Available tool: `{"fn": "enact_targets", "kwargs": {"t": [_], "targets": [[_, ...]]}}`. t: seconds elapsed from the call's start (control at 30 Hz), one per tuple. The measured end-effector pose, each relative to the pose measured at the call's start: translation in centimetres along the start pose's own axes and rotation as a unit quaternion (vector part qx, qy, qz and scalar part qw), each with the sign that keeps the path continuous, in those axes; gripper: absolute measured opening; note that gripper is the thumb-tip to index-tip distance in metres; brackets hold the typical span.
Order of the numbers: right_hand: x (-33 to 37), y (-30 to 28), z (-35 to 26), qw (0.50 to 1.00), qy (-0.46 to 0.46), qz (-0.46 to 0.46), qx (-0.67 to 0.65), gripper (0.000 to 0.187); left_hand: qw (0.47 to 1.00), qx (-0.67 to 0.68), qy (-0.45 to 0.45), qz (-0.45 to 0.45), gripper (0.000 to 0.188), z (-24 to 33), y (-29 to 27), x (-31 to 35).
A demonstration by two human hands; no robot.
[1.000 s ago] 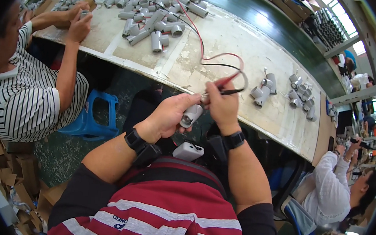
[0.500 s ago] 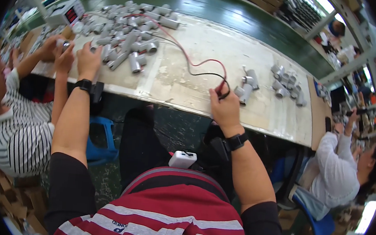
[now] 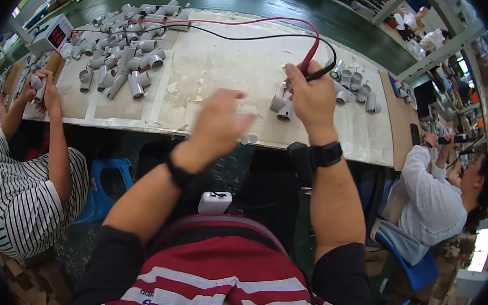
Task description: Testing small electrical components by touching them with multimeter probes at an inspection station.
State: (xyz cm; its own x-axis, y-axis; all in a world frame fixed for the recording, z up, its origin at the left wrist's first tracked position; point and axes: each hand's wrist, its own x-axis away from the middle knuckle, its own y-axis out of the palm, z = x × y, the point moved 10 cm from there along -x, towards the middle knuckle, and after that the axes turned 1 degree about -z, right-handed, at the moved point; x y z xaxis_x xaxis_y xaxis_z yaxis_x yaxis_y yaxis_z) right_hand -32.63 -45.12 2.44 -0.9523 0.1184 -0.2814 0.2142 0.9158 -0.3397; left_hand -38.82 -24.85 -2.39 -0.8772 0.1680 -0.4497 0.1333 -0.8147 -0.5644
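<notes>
- Head view, right hand (image 3: 316,102): closed round a red probe (image 3: 308,61) and a black probe (image 3: 323,72), both sticking out past the thumb and index finger; held above the table (image 3: 199,61).
- Head view, left hand (image 3: 216,124): to the left of the right hand and lower; motion-blurred, fingers and thumb parted; nothing clear in the grasp; over the near edge of the table.
- Small pale piece (image 3: 249,138) just below the left thumb, at the table edge; cannot tell if touching.
- Red lead (image 3: 279,18) and black lead (image 3: 300,35): run from the probes, arch up and away from the right hand, then off to the far left.
- Grey fittings (image 3: 285,111) just left of the right hand, on the table; more grey parts (image 3: 365,92) just right of it, grouped.
- Large pile of grey parts (image 3: 125,61) beyond the left hand, up and to its left; meter box (image 3: 53,35) with red display further left again.
- Dark wristbands on both wrists; white box (image 3: 215,202) below the left hand, near the person's lap.
- Well left of the left hand: co-worker in striped shirt (image 3: 30,209), both hands at a grey piece (image 3: 37,85); well right of the right hand: co-worker in white top (image 3: 434,198).
</notes>
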Motion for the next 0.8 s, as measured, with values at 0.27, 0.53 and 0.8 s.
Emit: {"fn": "enact_targets", "kwargs": {"t": [0.27, 0.53, 0.8], "targets": [[-1.5, -1.4, -3.8, 0.982, -0.106, -0.046, 0.146, 0.025, 0.987, -0.151, -0.007, -0.058, 0.066, 3.2, 10.4, -4.0], [1.2, 3.2, 1.0, 0.987, 0.065, -0.128, -0.075, 0.023, 0.999, -0.044, -0.011, 0.006, 0.062, -1.5, -0.8, 1.9], [5.5, 12.2, 3.8, 0.941, 0.139, -0.163, -0.262, 0.021, 0.967, 0.069, -0.203, -0.137, 0.053, -2.9, -3.9, 4.3]]}}
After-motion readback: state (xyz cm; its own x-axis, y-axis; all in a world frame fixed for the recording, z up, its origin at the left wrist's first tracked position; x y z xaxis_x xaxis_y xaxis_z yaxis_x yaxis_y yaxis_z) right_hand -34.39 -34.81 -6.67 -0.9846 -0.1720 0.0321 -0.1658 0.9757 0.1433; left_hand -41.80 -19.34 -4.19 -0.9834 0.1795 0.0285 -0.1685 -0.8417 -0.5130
